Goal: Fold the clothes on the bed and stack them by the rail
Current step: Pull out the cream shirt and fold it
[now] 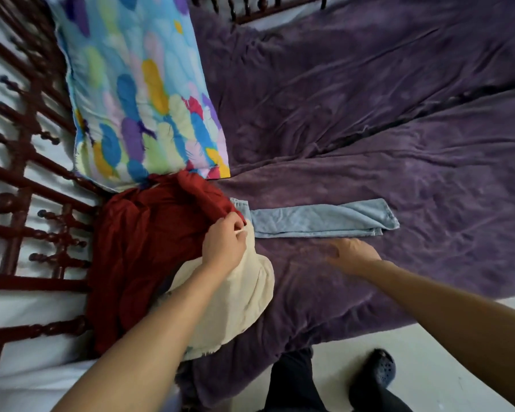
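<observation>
Left hand (225, 242) pinched the edge of the red garment (143, 233), probably to lift it off the heap for folding. Red lay bunched against the rail (21, 179), touching a cream garment (235, 307) under the left wrist. Right hand (351, 254) was blurred, fingers spread, holding nothing, over the blanket (369, 114) just beside the jeans (318, 218). Jeans lay folded in a long strip, apart from the rail, so not stacked yet. Pillow (137, 93) lay by the rail.
</observation>
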Tool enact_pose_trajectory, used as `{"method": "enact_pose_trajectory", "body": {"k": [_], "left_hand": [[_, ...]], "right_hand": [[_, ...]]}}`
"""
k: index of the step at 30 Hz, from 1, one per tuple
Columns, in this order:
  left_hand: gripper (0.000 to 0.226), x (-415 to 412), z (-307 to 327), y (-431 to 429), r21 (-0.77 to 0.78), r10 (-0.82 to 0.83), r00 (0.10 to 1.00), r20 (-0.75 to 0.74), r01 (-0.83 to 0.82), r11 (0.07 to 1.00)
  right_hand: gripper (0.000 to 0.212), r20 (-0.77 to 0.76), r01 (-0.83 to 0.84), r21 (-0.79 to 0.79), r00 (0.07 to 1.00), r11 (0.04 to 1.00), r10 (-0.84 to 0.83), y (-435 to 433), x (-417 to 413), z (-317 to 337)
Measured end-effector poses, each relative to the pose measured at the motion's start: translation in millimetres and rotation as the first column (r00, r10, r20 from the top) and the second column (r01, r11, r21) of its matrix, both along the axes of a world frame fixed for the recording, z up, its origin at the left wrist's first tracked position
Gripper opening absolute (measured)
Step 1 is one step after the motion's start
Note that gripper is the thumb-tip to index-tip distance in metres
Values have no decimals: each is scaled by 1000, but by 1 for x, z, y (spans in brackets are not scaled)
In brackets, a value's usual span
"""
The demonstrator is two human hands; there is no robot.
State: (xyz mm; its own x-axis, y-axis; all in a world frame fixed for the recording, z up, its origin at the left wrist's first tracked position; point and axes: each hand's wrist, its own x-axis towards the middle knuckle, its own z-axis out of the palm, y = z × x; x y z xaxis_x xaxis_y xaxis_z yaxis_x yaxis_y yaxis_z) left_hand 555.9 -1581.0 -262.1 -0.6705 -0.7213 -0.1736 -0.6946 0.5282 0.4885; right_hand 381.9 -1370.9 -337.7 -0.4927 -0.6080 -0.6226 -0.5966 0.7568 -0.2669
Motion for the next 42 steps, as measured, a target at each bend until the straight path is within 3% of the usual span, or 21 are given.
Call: {"method": "enact_pose_trajectory", "body": {"k": [5,12,16,21,24,29,33,36,39,42], "left_hand": [[14,-57,42,51,107,60,981,-184,-41,993],[27,-72,73,102,325,166,899,-405,-28,945],[40,-52,49,116,378,194,959,-207,-104,920],[40,-10,17,98,241,304,952,44,-306,921],[34,19,5,80,146,323,930,175,-349,926],[35,74,-16,54,68,347,883,317,-385,920],[40,111,-34,34,7,285,859,426,-318,948],[49,123,-47,25,-61,146,862,486,-133,989],[62,116,-58,23,-72,-7,816,578,59,996],[56,92,-64,24,-66,-54,794,605,118,991]], "right_hand": [[45,24,108,-91,994,990,-107,68,-33,25],[42,-39,96,-175,994,980,-105,123,-78,54],[42,-34,43,-147,998,988,-49,119,-79,56],[38,-57,-108,-136,993,985,101,94,-46,48],[42,-98,-297,-160,954,942,284,61,-17,41],[77,-1,-439,-207,894,874,449,-18,55,7],[105,240,-346,-110,900,932,363,-63,99,-36],[84,248,-303,-33,921,953,301,-72,111,-51],[46,150,-258,-236,943,937,297,-66,102,-37],[40,83,-187,-461,964,868,251,-52,63,-2]]}}
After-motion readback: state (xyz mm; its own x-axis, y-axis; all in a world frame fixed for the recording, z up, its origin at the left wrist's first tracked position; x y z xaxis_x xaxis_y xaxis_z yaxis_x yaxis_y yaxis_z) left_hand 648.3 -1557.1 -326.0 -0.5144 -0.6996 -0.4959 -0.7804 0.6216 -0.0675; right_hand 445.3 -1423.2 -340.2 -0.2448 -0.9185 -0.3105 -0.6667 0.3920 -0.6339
